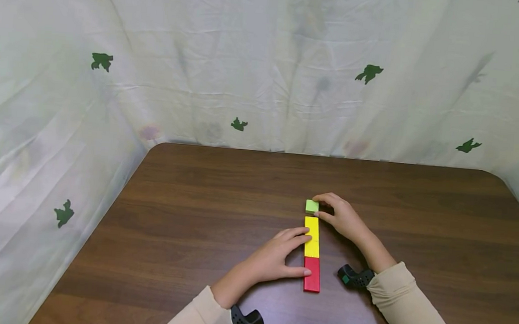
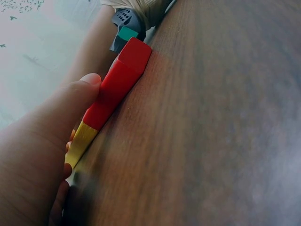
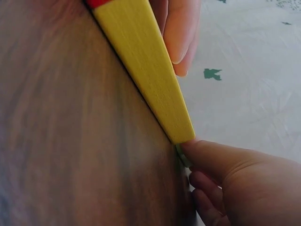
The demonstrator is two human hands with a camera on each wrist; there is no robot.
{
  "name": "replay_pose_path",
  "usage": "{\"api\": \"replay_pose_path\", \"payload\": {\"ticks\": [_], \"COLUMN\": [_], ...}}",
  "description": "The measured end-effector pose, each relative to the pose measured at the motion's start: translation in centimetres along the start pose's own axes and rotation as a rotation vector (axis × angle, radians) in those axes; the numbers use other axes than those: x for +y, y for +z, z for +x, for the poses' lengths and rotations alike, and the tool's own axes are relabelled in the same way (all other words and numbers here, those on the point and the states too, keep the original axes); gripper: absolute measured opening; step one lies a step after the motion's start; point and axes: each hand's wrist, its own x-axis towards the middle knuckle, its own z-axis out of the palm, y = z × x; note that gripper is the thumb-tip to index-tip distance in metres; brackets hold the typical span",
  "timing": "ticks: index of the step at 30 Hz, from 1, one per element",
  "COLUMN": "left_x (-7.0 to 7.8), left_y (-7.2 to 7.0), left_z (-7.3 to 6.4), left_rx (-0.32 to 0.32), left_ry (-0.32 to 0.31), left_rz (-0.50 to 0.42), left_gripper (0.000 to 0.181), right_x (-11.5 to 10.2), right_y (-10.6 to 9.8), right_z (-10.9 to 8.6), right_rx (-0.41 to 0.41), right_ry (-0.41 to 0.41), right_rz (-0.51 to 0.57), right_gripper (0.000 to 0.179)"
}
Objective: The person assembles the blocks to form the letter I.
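Note:
Three blocks lie in a line on the wooden table in the head view: a red block [image 1: 312,282] nearest, a yellow block [image 1: 312,248] against its far end, and a small green block [image 1: 312,207] just beyond. My right hand [image 1: 345,219] pinches the green block between thumb and fingers from the right. My left hand [image 1: 275,257] reaches in from the left, fingertips resting on the yellow block and thumb touching the red block. In the right wrist view the thumb mostly hides the green block, close to the yellow block's end [image 3: 146,70].
The brown table [image 1: 184,202] has rounded far corners. A pale curtain [image 1: 267,57] with green leaf-like patches hangs behind it and along the sides. Dark wrist devices are strapped to the left wrist [image 1: 247,322] and right wrist [image 1: 356,277], below beige sleeves.

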Motion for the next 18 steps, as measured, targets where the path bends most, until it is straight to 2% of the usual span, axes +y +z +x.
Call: {"api": "replay_pose_path", "payload": {"ticks": [18], "left_x": [0.11], "left_y": [-0.15], "left_z": [0.02], "left_rx": [-0.001], "left_ry": [-0.002], "left_rz": [-0.005], "left_gripper": [0.067], "right_x": [-0.19], "right_y": [-0.27], "right_z": [-0.07], "right_rx": [-0.025], "right_ry": [-0.001], "right_rz": [0.025], "right_gripper": [0.036]}}
